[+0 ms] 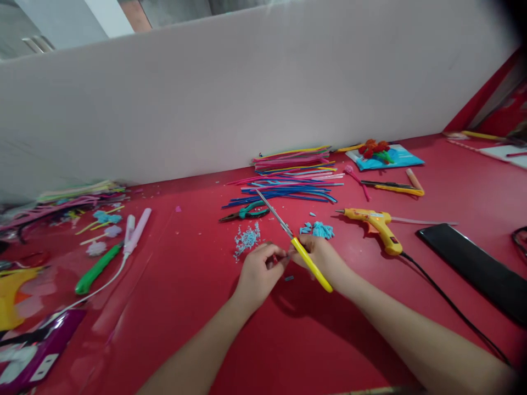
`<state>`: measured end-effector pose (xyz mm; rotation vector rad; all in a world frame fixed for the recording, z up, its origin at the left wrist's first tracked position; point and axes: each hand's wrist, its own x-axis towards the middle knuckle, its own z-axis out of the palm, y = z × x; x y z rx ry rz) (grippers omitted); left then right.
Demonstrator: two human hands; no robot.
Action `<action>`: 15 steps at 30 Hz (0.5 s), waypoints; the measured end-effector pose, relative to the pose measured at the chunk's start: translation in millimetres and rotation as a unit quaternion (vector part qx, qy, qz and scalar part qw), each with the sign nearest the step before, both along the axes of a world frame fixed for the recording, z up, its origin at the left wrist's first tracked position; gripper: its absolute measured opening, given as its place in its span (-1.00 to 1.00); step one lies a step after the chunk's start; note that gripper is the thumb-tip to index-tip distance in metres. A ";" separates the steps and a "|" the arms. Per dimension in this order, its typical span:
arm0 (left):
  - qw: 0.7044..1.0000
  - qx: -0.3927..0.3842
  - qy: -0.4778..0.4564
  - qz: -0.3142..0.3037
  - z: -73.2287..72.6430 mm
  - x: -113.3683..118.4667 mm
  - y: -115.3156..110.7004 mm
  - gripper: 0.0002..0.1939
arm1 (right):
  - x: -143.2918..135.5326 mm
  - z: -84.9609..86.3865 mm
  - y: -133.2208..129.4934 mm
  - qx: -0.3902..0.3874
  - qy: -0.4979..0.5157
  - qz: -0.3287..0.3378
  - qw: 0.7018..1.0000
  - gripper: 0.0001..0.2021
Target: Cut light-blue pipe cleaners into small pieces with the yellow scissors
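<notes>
My right hand [329, 263] holds yellow-handled scissors [312, 264], their blades pointing up and left. Close beside it, my left hand [257, 274] is closed in a pinch, and what its fingertips hold is too small to make out. The fingertips of both hands meet or nearly meet. Beyond my left hand lies a pile of fine light-blue clippings [247, 240]. A heap of short light-blue pipe cleaner pieces [322, 230] sits just past my right hand. One small bluish piece [289, 278] rests on the red table [272, 351] below my hands.
Pliers [245, 212] and bundled pipe cleaners [292, 164] lie toward the white partition [206, 109]. To the right are a yellow glue gun [376, 225] with a cord and a black phone [473, 269]. A green-handled tool [97, 269] and pink device [136, 231] lie left.
</notes>
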<state>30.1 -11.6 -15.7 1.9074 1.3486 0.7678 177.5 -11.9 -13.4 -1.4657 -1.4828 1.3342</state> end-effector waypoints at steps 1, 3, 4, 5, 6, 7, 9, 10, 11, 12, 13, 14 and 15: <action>1.000 0.007 0.004 0.002 -0.2 0.1 -0.5 -0.91 | -1.3 -0.1 -0.5 0.004 0.003 -0.001 1.000 -0.91; 1.000 0.003 -0.004 0.005 -0.2 -0.3 -0.3 -0.91 | -1.9 -0.9 -0.6 0.013 0.001 0.000 1.000 -0.87; 1.000 -0.010 -0.023 0.006 0.0 -0.9 0.3 -0.90 | -1.1 -1.4 -0.3 0.021 -0.004 0.001 1.000 -0.85; 0.998 -0.032 -0.055 0.012 0.3 -1.6 1.2 -0.89 | 0.6 -1.8 0.1 0.034 -0.014 0.003 0.999 -0.83; 0.993 -0.061 -0.100 0.024 0.5 -2.6 2.3 -0.87 | 2.8 -1.9 0.2 0.053 -0.035 0.004 0.998 -0.80; 0.983 -0.093 -0.155 0.041 0.6 -3.8 3.6 -0.86 | 5.4 -1.3 0.0 0.077 -0.066 0.005 0.995 -0.77; 0.946 -0.145 -0.275 0.088 0.4 -6.8 6.9 -0.83 | 10.1 1.3 -1.8 0.127 -0.172 0.005 0.977 -0.71; 0.925 -0.158 -0.328 0.109 0.1 -8.5 8.7 -0.82 | 11.8 3.1 -3.4 0.142 -0.233 0.011 0.962 -0.69; 0.905 -0.161 -0.372 0.126 -0.3 -10.1 10.4 -0.82 | 12.7 4.9 -5.3 0.156 -0.285 0.012 0.946 -0.68; 0.889 -0.160 -0.407 0.136 -0.6 -11.6 12.0 -0.82 | 12.9 6.1 -7.3 0.170 -0.324 0.022 0.930 -0.67; 0.876 -0.157 -0.432 0.144 -0.9 -12.9 13.4 -0.82 | 12.5 6.6 -9.2 0.182 -0.357 0.034 0.916 -0.66; 0.867 -0.156 -0.450 0.150 -1.0 -14.0 14.6 -0.83 | 11.7 6.1 -10.8 0.190 -0.387 0.044 0.901 -0.65; 0.859 -0.156 -0.462 0.155 -1.0 -14.9 15.5 -0.84 | 10.9 4.7 -12.0 0.196 -0.413 0.054 0.888 -0.64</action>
